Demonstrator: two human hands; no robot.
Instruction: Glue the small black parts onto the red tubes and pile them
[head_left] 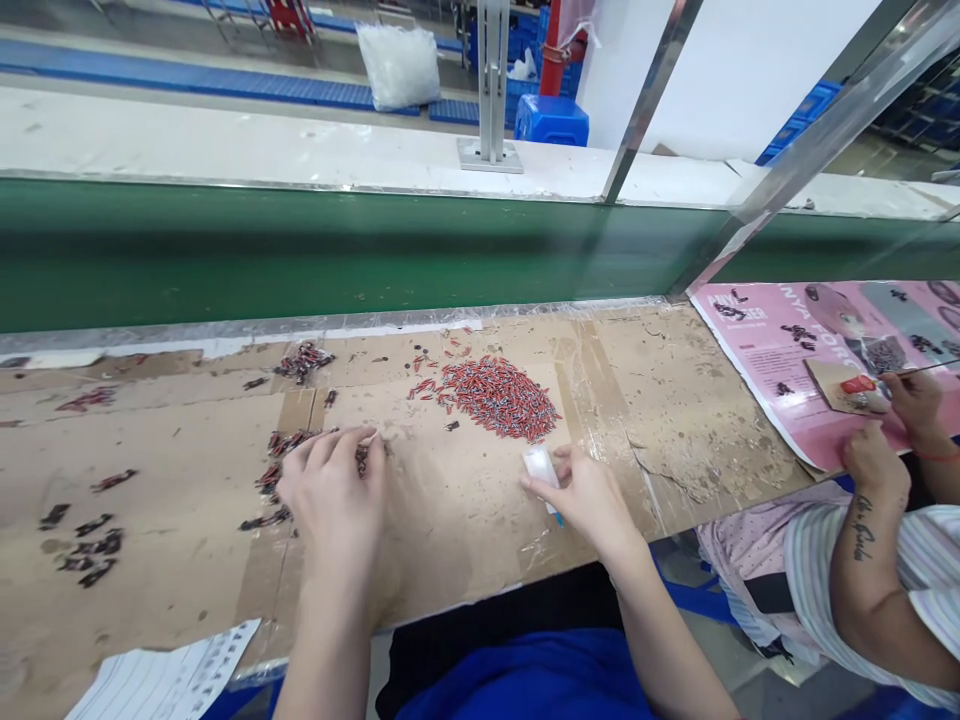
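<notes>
Near the bench's (457, 550) front edge, a white object (539, 465) is pinched by the right hand (590, 495). The left hand's (330, 485) fingers are curled over small parts (362, 459); grip cannot be told.

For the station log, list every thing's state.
Red parts, heaped, some strays
Dark parts, far left, loosely scattered
White piece, pinched in right grip
Left grip, fingers curled, hold unclear
Cardboard, taped, stained, torn toward right
Paper sheet, lying printed side up
Pink poster, spread flat
White bag, bulging

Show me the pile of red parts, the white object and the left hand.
Pile of red parts (504, 398): head view, middle of the heap.
White object (538, 463): head view, upper part.
Left hand (334, 490): head view, its back.
</notes>
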